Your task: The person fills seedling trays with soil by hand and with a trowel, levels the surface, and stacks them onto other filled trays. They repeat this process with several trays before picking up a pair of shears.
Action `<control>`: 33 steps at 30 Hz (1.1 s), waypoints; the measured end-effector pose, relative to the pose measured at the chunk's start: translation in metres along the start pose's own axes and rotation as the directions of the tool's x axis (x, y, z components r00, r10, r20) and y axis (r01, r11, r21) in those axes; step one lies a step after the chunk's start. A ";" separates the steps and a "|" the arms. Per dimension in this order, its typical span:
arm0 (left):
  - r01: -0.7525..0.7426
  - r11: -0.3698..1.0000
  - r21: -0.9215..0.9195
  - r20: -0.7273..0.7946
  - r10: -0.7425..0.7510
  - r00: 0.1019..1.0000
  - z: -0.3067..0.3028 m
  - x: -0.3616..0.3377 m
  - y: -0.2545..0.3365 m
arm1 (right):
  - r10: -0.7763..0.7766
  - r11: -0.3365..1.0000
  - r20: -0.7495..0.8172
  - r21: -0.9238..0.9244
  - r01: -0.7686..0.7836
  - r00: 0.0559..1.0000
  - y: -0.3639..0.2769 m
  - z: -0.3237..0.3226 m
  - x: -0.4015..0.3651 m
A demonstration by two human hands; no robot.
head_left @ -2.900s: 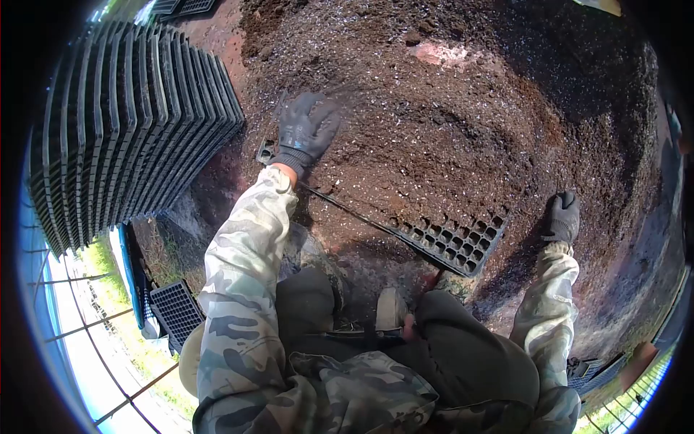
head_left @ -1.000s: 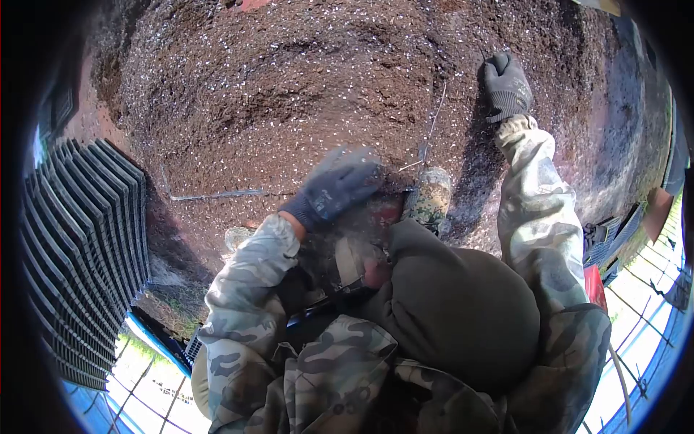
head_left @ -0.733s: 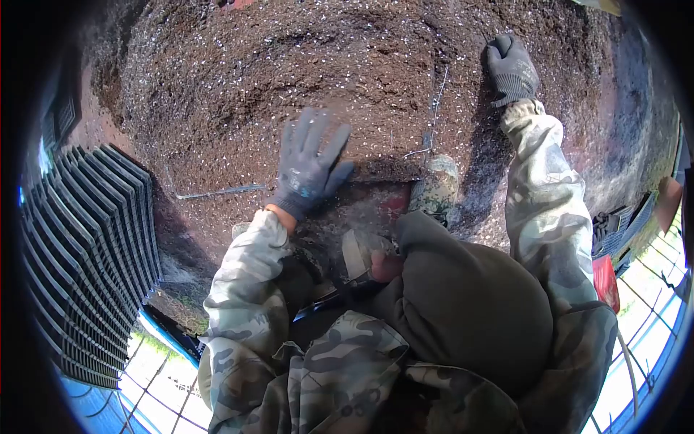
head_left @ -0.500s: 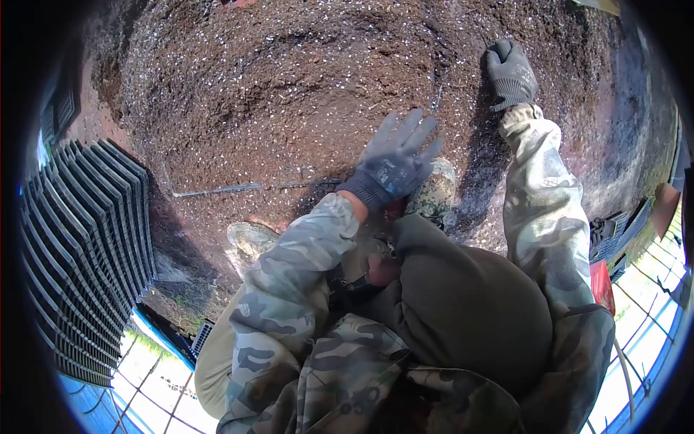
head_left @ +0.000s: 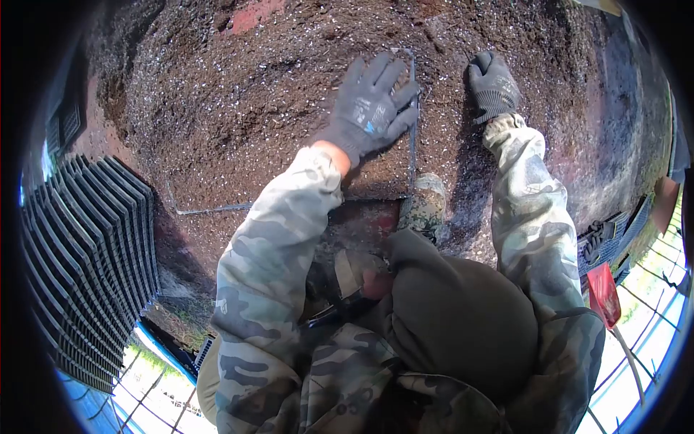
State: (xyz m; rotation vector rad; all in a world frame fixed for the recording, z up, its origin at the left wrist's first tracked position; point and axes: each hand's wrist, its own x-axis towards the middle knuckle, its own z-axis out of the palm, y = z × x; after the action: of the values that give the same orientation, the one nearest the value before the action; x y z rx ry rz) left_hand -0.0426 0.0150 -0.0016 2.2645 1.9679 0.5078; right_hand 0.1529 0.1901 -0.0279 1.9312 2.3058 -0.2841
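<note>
My left hand, in a dark grey knit work glove, lies with its fingers spread on dark brown potting soil flecked with white bits. Beneath the soil is a seedling tray, nearly buried; its thin rim shows along the right side and the front, close to my left hand. My right hand, gloved alike, is closed in a fist on the soil to the right of the tray. Whatever its fingers may hold is hidden.
A tall stack of black trays stands at the left. More black trays and a red shovel are at the lower right. My boot is close to the tray's front right corner. A red patch shows through at the back.
My left hand has moved forward across the soil, and more of the tray's right rim shows. My right hand has shifted slightly left, still closed. A red patch at the back is more exposed.
</note>
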 end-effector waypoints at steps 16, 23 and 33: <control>0.122 0.784 0.609 0.163 -0.273 0.948 -0.104 -0.136 -0.175 | -0.015 0.999 -0.008 0.036 0.015 1.000 0.003 0.003 0.005; 0.420 0.687 0.593 0.307 -0.675 0.671 -0.238 -0.203 -0.186 | -0.097 0.991 0.046 0.093 0.093 0.994 0.012 0.003 0.010; 0.979 0.191 -0.066 0.183 -0.963 0.200 -0.125 -0.391 -0.215 | -0.234 0.939 0.018 0.262 0.221 0.972 0.015 -0.108 0.100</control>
State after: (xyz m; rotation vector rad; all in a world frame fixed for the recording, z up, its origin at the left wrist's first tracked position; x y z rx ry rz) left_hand -0.3278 -0.3496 -0.0185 0.4644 2.6019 0.3127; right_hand 0.1530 0.3127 0.0550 1.7323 2.5714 -0.6788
